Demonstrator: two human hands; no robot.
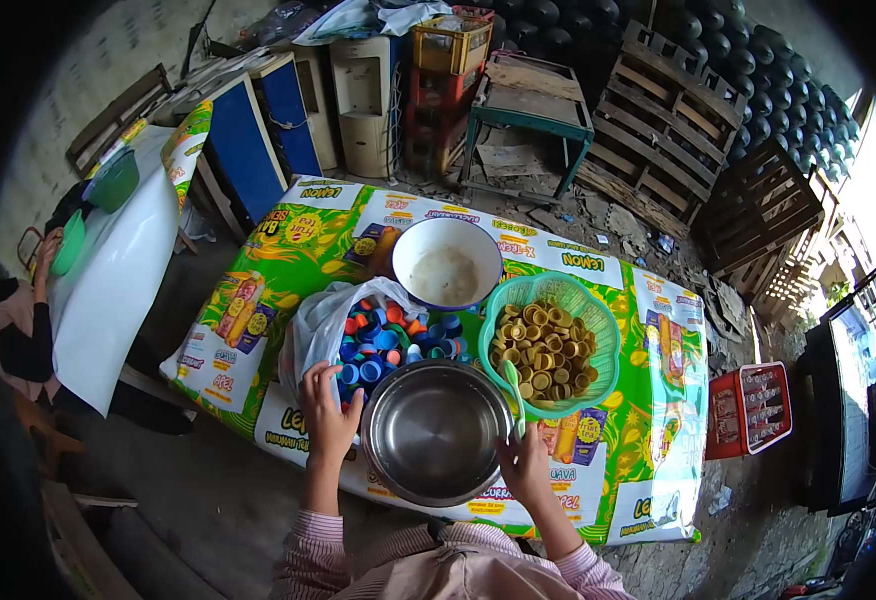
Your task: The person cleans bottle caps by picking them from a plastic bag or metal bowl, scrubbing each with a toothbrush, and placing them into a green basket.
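Note:
My left hand (328,415) is at the near left edge of a clear plastic bag (303,335), thumb and fingers apart, beside the blue, red and green bottle caps (383,335) in it. My right hand (526,465) grips the handle of a light green spoon (514,390), whose head points away from me over the basin's rim. Between my hands sits a steel bowl (436,430) with nothing visible in it. A mint green scalloped basin (603,350) holds many yellow-brown caps (543,345). Behind stands a white enamel bowl (448,262) with a stained bottom.
A bright printed sheet covers the table (648,400). At far left, another person's hand (50,245) touches a green bowl (68,240) at a second table (118,290). A red crate (748,410) stands right; pallets (663,125) and a green-framed table (528,100) are behind.

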